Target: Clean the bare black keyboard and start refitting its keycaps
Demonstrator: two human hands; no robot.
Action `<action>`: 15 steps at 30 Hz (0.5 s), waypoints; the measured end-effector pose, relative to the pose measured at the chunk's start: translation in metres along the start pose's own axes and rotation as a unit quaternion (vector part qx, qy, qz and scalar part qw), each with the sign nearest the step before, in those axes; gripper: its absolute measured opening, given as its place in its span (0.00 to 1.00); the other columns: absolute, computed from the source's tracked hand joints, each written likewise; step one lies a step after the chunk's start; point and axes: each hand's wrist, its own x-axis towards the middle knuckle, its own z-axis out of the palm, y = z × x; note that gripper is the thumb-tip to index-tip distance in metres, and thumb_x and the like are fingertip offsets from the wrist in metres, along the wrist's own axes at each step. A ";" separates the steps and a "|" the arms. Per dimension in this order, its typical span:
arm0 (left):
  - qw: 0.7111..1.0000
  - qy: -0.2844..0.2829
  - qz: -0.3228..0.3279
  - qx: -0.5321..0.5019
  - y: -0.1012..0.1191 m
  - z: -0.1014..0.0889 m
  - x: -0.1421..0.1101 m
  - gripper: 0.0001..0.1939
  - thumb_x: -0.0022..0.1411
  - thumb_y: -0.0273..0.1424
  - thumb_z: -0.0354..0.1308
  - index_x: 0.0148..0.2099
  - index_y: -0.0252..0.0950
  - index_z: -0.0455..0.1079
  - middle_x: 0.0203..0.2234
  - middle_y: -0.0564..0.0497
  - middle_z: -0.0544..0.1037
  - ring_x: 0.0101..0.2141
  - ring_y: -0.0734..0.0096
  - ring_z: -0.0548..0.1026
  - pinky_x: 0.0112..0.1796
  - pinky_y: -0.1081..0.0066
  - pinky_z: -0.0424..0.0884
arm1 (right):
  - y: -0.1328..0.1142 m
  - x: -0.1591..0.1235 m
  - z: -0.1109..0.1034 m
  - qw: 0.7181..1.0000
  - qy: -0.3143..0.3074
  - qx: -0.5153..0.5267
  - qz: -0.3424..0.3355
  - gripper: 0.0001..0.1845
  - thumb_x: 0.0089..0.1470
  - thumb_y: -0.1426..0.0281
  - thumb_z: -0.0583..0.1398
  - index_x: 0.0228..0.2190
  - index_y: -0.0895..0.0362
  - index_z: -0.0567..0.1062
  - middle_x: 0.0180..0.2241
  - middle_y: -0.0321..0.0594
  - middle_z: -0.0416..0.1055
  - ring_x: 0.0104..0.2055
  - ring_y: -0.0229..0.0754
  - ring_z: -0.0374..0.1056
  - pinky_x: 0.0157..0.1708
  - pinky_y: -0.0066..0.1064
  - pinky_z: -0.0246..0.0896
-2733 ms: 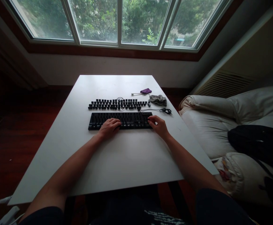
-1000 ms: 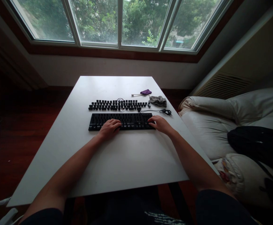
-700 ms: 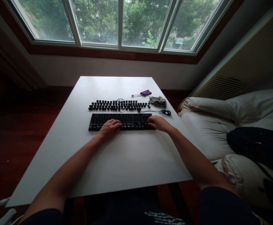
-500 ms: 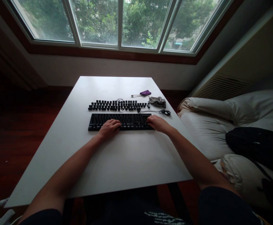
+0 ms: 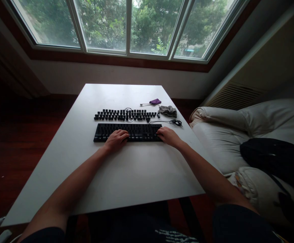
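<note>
A black keyboard [image 5: 137,130] lies across the middle of a white table [image 5: 126,175]. My left hand [image 5: 116,139] rests on its near edge left of centre, fingers curled down onto the keys. At the keyboard's right end sits my right hand [image 5: 167,136], fingers bent onto the last keys and the edge. Neither hand holds a loose object. Beyond the keyboard, several loose black keycaps [image 5: 125,114] are laid out in rows, with a thin wire ring [image 5: 128,110] among them.
A purple cloth [image 5: 155,101], a grey crumpled cloth [image 5: 167,110] and a coiled black cable [image 5: 176,122] lie at the table's far right. A white cushioned seat [image 5: 228,131] with a dark bag [image 5: 275,160] stands to the right. Windows run along the far wall.
My right hand has slid slightly left along the keyboard's right end. The left hand has stayed in place. The view has shifted a little to the right.
</note>
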 end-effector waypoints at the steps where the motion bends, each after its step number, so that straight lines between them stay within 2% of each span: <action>1: 1.000 0.000 0.000 0.000 0.000 0.000 0.000 0.12 0.70 0.31 0.52 0.52 0.40 0.73 0.51 0.45 0.77 0.49 0.59 0.73 0.51 0.56 0.70 | -0.001 -0.003 0.003 1.000 0.013 0.004 0.009 0.07 0.59 0.74 0.62 0.38 0.53 0.80 0.39 0.45 0.77 0.43 0.50 0.71 0.43 0.40 0.67; 5: 1.000 -0.002 0.000 0.001 -0.001 0.001 0.000 0.13 0.69 0.31 0.52 0.52 0.41 0.73 0.52 0.45 0.77 0.49 0.58 0.73 0.50 0.56 0.70 | -0.009 -0.017 0.019 0.996 0.083 0.023 0.037 0.10 0.61 0.72 0.60 0.42 0.52 0.80 0.41 0.45 0.77 0.46 0.51 0.70 0.47 0.44 0.69; 9: 1.000 -0.002 -0.003 0.001 -0.001 0.001 0.001 0.13 0.69 0.31 0.52 0.52 0.41 0.74 0.52 0.45 0.77 0.50 0.58 0.73 0.51 0.56 0.70 | -0.020 -0.034 0.035 0.984 0.166 0.040 0.042 0.17 0.64 0.72 0.55 0.51 0.51 0.78 0.48 0.47 0.76 0.52 0.53 0.69 0.54 0.48 0.68; 12: 1.000 -0.002 -0.002 0.001 -0.001 0.001 0.001 0.13 0.69 0.31 0.52 0.52 0.41 0.74 0.52 0.45 0.77 0.50 0.58 0.73 0.51 0.56 0.70 | -0.022 -0.042 0.042 0.979 0.194 0.049 0.032 0.21 0.65 0.72 0.54 0.56 0.52 0.75 0.52 0.47 0.75 0.55 0.53 0.68 0.57 0.49 0.67; 15: 1.000 -0.005 0.001 0.002 -0.001 0.001 0.001 0.12 0.69 0.31 0.52 0.52 0.40 0.73 0.52 0.45 0.77 0.50 0.58 0.73 0.51 0.56 0.70 | -0.019 -0.045 0.044 0.975 0.216 0.050 0.018 0.21 0.65 0.71 0.54 0.57 0.52 0.75 0.54 0.46 0.74 0.56 0.52 0.68 0.58 0.49 0.68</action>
